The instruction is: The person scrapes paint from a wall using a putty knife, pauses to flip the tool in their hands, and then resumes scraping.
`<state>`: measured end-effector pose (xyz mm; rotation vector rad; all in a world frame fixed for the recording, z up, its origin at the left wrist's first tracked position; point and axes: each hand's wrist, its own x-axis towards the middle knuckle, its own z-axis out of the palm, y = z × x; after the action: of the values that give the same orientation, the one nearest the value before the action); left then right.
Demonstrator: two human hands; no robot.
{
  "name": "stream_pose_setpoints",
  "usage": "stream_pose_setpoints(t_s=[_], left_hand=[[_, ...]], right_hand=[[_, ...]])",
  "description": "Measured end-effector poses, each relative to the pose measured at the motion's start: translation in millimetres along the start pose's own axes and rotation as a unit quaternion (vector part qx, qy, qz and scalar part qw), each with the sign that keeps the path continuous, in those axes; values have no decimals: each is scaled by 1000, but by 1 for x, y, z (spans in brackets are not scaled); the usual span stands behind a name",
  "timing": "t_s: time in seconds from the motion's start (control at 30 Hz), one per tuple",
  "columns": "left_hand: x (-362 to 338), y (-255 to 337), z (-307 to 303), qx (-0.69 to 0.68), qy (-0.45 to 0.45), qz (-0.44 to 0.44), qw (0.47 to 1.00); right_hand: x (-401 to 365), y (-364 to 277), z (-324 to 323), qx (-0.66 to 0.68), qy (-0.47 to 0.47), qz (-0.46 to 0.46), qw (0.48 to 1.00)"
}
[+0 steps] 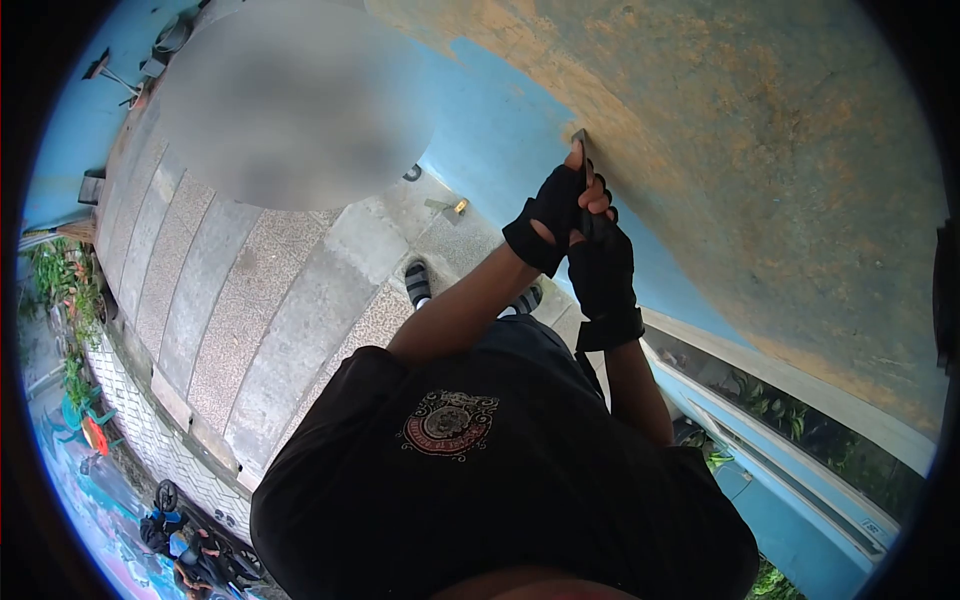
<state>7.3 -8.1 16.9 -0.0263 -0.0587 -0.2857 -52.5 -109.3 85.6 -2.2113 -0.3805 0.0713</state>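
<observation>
My left hand (558,208), in a black fingerless glove, is closed around a dark scraper (583,140), with the thumb lying along it near the tip. Just below it, my right hand (603,268), gloved the same way, grips the handle. The scraper's tip meets the wall (720,160) where blue paint borders a rough, bare brownish area. Gloves and fingers hide most of the handle.
A small yellow item (460,207) lies on the floor by the wall's foot. Striped paving (285,310) runs left. A window frame (770,430) is at lower right. Plants (70,280) and a parked bicycle (235,550) stand at far left. A blurred patch covers the upper left.
</observation>
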Motion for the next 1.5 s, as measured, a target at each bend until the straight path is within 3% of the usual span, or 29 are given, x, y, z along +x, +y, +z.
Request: stream_pose_setpoints(t_s=[0.07, 0.13, 0.2, 0.27, 0.4, 0.6, 0.77, 0.87, 0.93, 1.07, 1.13, 1.2, 1.3, 1.5], left_hand=[[0, 5, -4, 13, 17, 29, 999], [-2, 6, -4, 19, 25, 43, 999], [-5, 10, -2, -1, 20, 3, 1000], [-4, 2, -2, 3, 7, -9, 1000], [-4, 10, -11, 27, 8, 2, 1000], [-1, 12, -7, 58, 18, 4, 998], [-8, 16, -1, 56, 67, 18, 996], [-8, 12, 5, 39, 52, -6, 998], [-7, 16, -3, 35, -11, -24, 999], [-8, 8, -1, 21, 16, -18, 999], [-3, -3, 2, 33, 13, -2, 999], [2, 8, -1, 38, 21, 22, 999], [-1, 13, -5, 31, 40, 36, 998], [1, 10, -5, 20, 4, 13, 1000]], right_hand=[[8, 5, 10, -40, 28, -49, 998], [12, -3, 12, -67, -32, 6, 997], [3, -1, 10, -76, -53, 57, 994], [-4, 6, 8, -19, 32, -31, 999], [6, 9, 19, -42, -29, 41, 998], [1, 10, 24, 10, 60, -12, 998], [3, 0, 21, -18, 16, 17, 1000], [1, -3, 16, -8, 9, 24, 1000], [1, -8, 20, -48, 46, -18, 998], [-3, -4, 10, 13, 3, 70, 997], [-1, -7, 3, -6, 14, 49, 999], [6, -1, 7, -28, 32, -45, 998], [14, -6, 15, -21, -11, 44, 999], [11, -12, 6, -45, 3, 11, 999]])
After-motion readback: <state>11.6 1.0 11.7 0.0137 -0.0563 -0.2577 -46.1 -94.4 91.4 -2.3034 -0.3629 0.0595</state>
